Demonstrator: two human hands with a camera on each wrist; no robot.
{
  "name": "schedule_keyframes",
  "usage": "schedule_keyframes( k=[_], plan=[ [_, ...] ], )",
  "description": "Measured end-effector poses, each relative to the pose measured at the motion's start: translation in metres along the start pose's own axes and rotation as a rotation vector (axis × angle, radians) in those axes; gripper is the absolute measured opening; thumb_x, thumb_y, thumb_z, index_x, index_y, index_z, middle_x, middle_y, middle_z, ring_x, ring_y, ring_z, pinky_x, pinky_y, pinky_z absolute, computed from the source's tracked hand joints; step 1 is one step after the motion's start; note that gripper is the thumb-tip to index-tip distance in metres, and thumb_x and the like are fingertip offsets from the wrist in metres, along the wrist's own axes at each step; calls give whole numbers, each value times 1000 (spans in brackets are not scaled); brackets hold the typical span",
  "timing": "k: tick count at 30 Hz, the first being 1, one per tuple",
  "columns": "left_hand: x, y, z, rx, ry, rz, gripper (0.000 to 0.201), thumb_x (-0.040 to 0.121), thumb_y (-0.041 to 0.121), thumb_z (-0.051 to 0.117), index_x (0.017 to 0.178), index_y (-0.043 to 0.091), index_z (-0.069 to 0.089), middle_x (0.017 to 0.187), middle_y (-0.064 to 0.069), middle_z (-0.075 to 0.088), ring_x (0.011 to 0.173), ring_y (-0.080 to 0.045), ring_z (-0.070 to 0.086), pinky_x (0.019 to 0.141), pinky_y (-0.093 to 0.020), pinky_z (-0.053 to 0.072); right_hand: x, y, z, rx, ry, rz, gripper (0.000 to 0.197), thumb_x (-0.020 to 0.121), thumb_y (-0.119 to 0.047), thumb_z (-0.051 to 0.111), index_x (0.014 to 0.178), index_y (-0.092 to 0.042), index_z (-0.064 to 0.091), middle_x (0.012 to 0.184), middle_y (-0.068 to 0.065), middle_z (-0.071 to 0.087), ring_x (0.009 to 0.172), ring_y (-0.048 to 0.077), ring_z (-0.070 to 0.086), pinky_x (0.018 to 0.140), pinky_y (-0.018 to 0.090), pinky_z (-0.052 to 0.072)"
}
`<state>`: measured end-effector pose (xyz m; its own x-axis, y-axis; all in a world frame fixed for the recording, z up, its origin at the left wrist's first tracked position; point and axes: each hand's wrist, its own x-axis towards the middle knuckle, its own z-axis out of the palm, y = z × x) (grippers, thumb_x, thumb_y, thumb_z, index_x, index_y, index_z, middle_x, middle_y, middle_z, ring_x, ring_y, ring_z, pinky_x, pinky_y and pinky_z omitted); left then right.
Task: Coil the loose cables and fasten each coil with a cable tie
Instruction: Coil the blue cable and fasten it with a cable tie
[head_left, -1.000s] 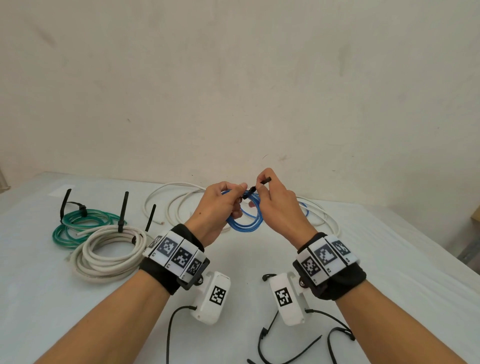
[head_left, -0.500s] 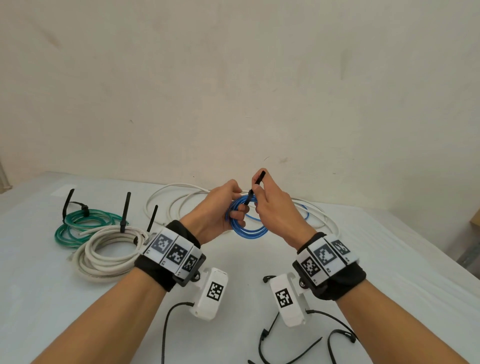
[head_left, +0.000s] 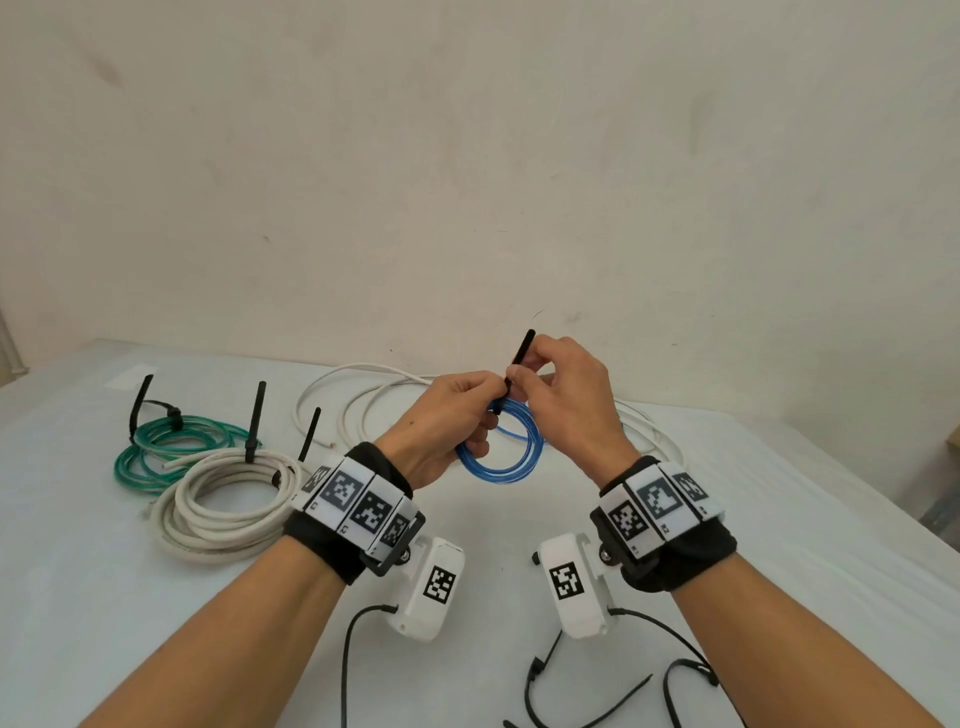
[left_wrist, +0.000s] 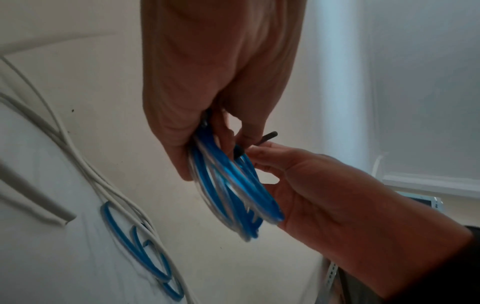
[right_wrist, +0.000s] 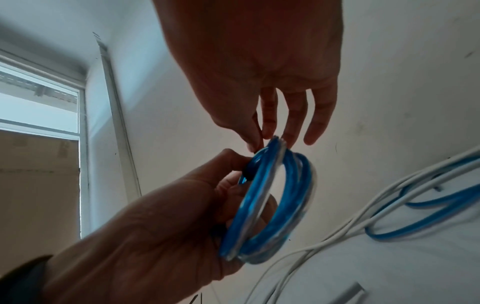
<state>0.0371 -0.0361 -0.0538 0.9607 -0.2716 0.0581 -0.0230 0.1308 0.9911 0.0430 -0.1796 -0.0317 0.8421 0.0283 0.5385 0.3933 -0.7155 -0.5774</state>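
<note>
From the head view, the left hand (head_left: 441, 421) grips the top of a blue cable coil (head_left: 501, 452) held up above the white table (head_left: 779, 493), while the right hand (head_left: 563, 395) pinches the black cable tie (head_left: 519, 364), whose free end sticks up past the fingers. On the table to the left lie a green coil (head_left: 171, 452) and a thick white coil (head_left: 223, 499), each with a black tie standing up from it. Loose white cable (head_left: 363, 395) sprawls behind the hands, and spare black ties (head_left: 571, 696) lie near the front edge.

The left wrist view shows what the head view hides: the left hand's (left_wrist: 215, 86) fingers curl round the bundled blue coil (left_wrist: 233, 189), the tie (left_wrist: 262, 142) crosses it at the top, and the right hand (left_wrist: 319, 185) meets it there. More loose blue cable (left_wrist: 137, 248) lies on the table among white strands.

The right wrist view shows the right hand's (right_wrist: 259, 72) thumb and forefinger pinched together at the top of the blue coil (right_wrist: 270, 205), the other fingers straight; the tie itself cannot be made out. The left hand (right_wrist: 168, 222) holds the coil from below.
</note>
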Motion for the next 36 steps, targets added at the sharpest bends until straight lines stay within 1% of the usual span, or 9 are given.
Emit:
schedule_keyframes(
  k=[3, 8, 12, 20, 24, 26, 30, 33, 36],
  plan=[
    [0, -2, -1, -79, -83, -48, 53, 108, 15, 46, 61, 25, 69, 63, 4, 31, 53, -10, 23, 52, -24, 25, 3, -2, 0, 22, 34, -30, 10, 95, -18, 70, 87, -21, 66, 96, -2, 61, 82, 21, 68, 74, 24, 51],
    [2, -3, -11, -174, -132, -107, 41, 109, 10, 45, 81, 20, 73, 69, -1, 37, 58, -11, 24, 55, -24, 33, 10, -8, -1, 7, 15, -94, 12, 92, -20, 71, 82, -22, 65, 92, -11, 56, 74, 23, 68, 78, 50, 56],
    [2, -6, -9, -122, -111, -69, 28, 109, 10, 44, 93, 15, 67, 73, -1, 38, 55, -9, 29, 56, -26, 32, 5, -12, 0, -78, 13, -148, 17, 94, -23, 69, 81, -26, 60, 92, -13, 54, 74, 18, 63, 78, 49, 54],
    [0, 12, -18, -239, -243, 8, 38, 107, 10, 48, 84, 21, 76, 75, 1, 41, 61, -8, 27, 55, -22, 33, 7, -30, -24, 32, 52, -266, 7, 90, -25, 65, 85, -20, 64, 88, -17, 53, 67, 10, 62, 73, 53, 56],
    [-2, 9, -20, -104, -178, 42, 18, 108, 9, 48, 112, 5, 66, 75, -2, 39, 58, -10, 31, 55, -23, 36, -1, -27, -20, -18, 44, -334, 7, 90, -23, 64, 84, -20, 63, 91, -15, 53, 76, 17, 61, 71, 50, 56],
    [2, 4, -18, 36, -89, 81, 19, 109, 13, 49, 114, 10, 67, 75, -3, 40, 59, -11, 34, 55, -25, 39, -2, -24, -15, -76, 62, -356, 8, 92, -24, 65, 85, -20, 63, 92, -14, 54, 76, 17, 59, 69, 48, 55],
    [-1, -2, -20, -8, -72, 32, 20, 109, 12, 48, 106, 14, 68, 76, -2, 40, 59, -10, 32, 57, -25, 36, -2, -10, -4, 57, 38, -173, 8, 92, -27, 73, 92, -19, 70, 93, -10, 63, 80, 16, 67, 78, 46, 58],
    [-2, 10, -34, -99, -47, -7, 21, 105, 5, 53, 122, 6, 66, 74, 1, 44, 57, -9, 31, 56, -23, 35, -4, -7, -3, 103, -107, 74, 30, 90, -38, 78, 113, -21, 69, 100, -7, 70, 92, 17, 71, 78, 41, 63],
    [0, 25, -50, -55, 1, 1, 29, 105, -1, 47, 130, 1, 63, 78, -2, 45, 58, -9, 35, 55, -22, 40, -10, -16, -1, 239, -286, 223, 28, 97, -23, 72, 120, -8, 70, 97, 6, 76, 73, 21, 78, 68, 39, 66]
  ],
)
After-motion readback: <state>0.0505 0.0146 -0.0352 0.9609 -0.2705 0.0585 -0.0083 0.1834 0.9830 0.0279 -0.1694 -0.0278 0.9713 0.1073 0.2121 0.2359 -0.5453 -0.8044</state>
